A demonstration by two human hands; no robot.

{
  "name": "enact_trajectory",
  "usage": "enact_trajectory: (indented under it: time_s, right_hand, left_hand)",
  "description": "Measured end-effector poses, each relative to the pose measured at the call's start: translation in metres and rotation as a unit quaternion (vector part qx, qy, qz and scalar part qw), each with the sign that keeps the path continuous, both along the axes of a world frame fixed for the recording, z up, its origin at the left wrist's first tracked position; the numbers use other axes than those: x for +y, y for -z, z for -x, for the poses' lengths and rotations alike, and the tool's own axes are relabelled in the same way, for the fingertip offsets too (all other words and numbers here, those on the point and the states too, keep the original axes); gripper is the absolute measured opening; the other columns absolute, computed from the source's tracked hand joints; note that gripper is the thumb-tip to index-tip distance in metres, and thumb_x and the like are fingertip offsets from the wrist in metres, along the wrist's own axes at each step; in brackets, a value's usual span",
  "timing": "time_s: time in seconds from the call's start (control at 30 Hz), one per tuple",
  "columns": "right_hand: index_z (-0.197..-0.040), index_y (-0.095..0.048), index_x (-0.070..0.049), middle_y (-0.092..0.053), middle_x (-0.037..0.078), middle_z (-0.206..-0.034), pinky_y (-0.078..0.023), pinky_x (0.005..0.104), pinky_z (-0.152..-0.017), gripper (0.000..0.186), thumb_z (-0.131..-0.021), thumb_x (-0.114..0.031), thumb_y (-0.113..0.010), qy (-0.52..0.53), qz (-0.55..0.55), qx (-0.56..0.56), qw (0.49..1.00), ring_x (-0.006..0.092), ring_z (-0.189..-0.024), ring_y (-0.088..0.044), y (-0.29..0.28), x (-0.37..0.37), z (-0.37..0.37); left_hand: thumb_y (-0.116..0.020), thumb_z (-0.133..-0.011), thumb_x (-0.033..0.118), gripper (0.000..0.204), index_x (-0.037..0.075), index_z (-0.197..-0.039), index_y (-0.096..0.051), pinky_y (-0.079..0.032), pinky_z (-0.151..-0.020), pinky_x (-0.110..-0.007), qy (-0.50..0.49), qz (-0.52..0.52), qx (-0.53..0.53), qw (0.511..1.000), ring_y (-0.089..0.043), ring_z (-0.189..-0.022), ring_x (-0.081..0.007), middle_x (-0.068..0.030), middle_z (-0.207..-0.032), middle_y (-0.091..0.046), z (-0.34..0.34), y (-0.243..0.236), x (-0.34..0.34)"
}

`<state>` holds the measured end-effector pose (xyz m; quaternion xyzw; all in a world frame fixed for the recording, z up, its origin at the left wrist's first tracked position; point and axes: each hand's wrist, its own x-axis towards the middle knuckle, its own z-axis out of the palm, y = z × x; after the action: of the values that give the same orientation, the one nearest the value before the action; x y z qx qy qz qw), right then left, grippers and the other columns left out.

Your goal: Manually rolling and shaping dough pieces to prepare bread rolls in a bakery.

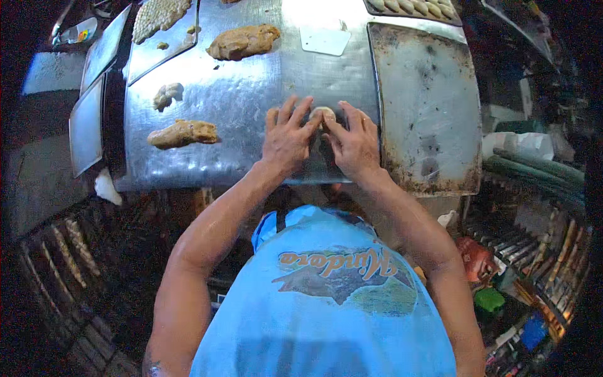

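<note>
A small, pale, round piece of dough (pixel 324 114) lies on the metal worktable (pixel 251 88) between my two hands. My left hand (pixel 287 137) comes to it from the left, its thumb pressed on the dough and its other fingers pointing away from me. From the right, my right hand (pixel 357 139) meets the same piece with its thumb, the fingers bent around its far side. The thumbs almost touch and cover part of the dough. Nearest on the left is a brown, paste-like log (pixel 182 134), with a smaller torn lump (pixel 168 95) beyond it.
A larger brown lump (pixel 244 42) and a white flat scraper (pixel 325 40) lie farther back. A stained metal tray (pixel 427 107) borders my right hand. Pale balls (pixel 160 17) cover a far-left tray; shaped dough pieces (pixel 411 6) fill a far-right one. Stacked racks stand at lower right.
</note>
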<state>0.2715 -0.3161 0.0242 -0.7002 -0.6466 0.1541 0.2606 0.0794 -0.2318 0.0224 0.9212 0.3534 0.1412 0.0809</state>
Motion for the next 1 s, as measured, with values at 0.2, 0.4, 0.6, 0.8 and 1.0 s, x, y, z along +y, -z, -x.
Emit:
enact_trajectory:
  time_s: [0.2, 0.4, 0.6, 0.8, 1.0]
  right_hand:
    - [-0.151, -0.063, -0.024, -0.041, 0.023, -0.163, -0.026, 0.0547, -0.129, 0.049, -0.103, -0.025, -0.067, -0.028, 0.053, -0.027, 0.998, 0.0465, -0.152, -0.036, 0.001, 0.004, -0.011]
    - [-0.172, -0.021, -0.012, -0.026, 0.025, -0.173, -0.022, 0.0490, -0.131, 0.075, -0.114, -0.052, -0.046, 0.107, -0.169, 0.672, 0.713, 0.0414, -0.160, -0.026, 0.018, 0.069, 0.024]
    - [-0.168, -0.027, -0.012, -0.042, 0.024, -0.163, -0.040, 0.0470, -0.124, 0.080, -0.110, -0.065, -0.041, 0.126, -0.098, 0.798, 0.581, 0.0371, -0.149, -0.046, 0.020, 0.084, 0.011]
    - [-0.161, -0.044, -0.017, -0.043, 0.020, -0.161, -0.029, 0.0584, -0.126, 0.069, -0.109, -0.062, -0.047, -0.007, -0.074, -0.137, 0.988, 0.0426, -0.152, -0.037, 0.023, 0.117, 0.016]
    - [-0.168, -0.035, -0.030, -0.021, 0.021, -0.176, -0.006, 0.0682, -0.129, 0.076, -0.105, -0.072, -0.042, -0.009, -0.008, -0.232, 0.973, 0.0461, -0.162, -0.016, 0.022, 0.110, 0.040]
  left_hand:
    - [-0.073, -0.089, 0.023, 0.059, 0.023, -0.147, -0.065, -0.023, -0.129, -0.057, 0.005, -0.007, 0.150, 0.989, -0.033, -0.158, -0.0385, -0.0119, -0.166, -0.046, -0.016, -0.015, 0.018]
    - [-0.045, -0.115, 0.033, 0.055, 0.017, -0.167, -0.039, -0.021, -0.131, -0.041, -0.036, 0.451, -0.458, 0.765, -0.026, -0.161, -0.0330, -0.0206, -0.172, -0.034, -0.072, 0.011, 0.042]
    - [-0.039, -0.116, 0.048, 0.069, 0.017, -0.173, -0.017, -0.017, -0.132, -0.047, -0.003, 0.558, -0.639, 0.530, -0.027, -0.161, -0.0326, -0.0196, -0.173, -0.031, -0.056, 0.024, 0.051]
    - [-0.043, -0.113, 0.051, 0.067, 0.014, -0.169, -0.031, -0.028, -0.125, -0.047, -0.073, 0.524, -0.578, 0.622, -0.044, -0.149, -0.0282, -0.0159, -0.158, -0.053, 0.019, 0.006, 0.057]
    - [-0.054, -0.114, 0.032, 0.050, 0.013, -0.159, -0.050, -0.041, -0.111, -0.033, -0.050, 0.432, -0.618, 0.654, -0.053, -0.127, -0.0133, -0.0085, -0.143, -0.062, 0.047, 0.005, 0.051]
